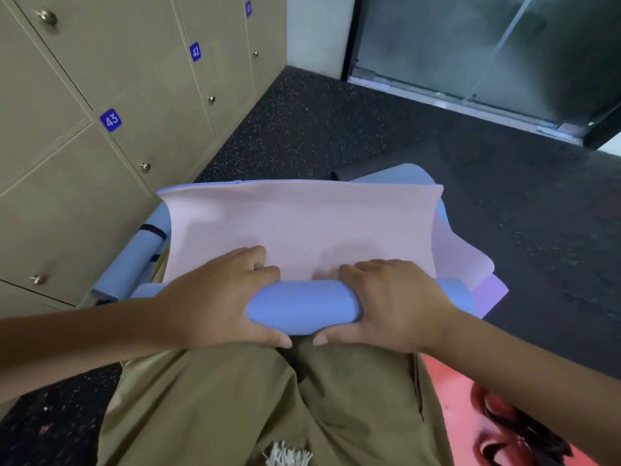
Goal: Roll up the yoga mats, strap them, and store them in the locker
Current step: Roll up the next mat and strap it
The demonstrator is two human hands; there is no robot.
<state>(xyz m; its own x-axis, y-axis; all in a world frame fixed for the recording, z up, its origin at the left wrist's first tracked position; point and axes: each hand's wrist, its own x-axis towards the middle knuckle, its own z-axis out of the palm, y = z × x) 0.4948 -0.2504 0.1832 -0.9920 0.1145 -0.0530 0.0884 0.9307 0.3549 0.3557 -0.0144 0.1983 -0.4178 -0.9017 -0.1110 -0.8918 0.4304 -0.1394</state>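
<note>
Pink on its upper face and blue on the outside of its roll, the yoga mat lies flat on the dark speckled floor, its near end wound into a blue cylinder just in front of the person's knees. The left hand grips the left part of that roll, fingers curled over the top onto the pink surface and thumb hooked beneath. The right hand grips the right part in the same way, and the two thumbs nearly meet under the roll. More blue mat shows under the far edge of the pink sheet. To the left, a rolled blue mat bound with a black strap lies beside the beige lockers, whose doors carry blue number plates 43, 42 and 41. Khaki trousers fill the lower view, and a red patterned surface lies at the lower right. A glass door stands beyond.
</note>
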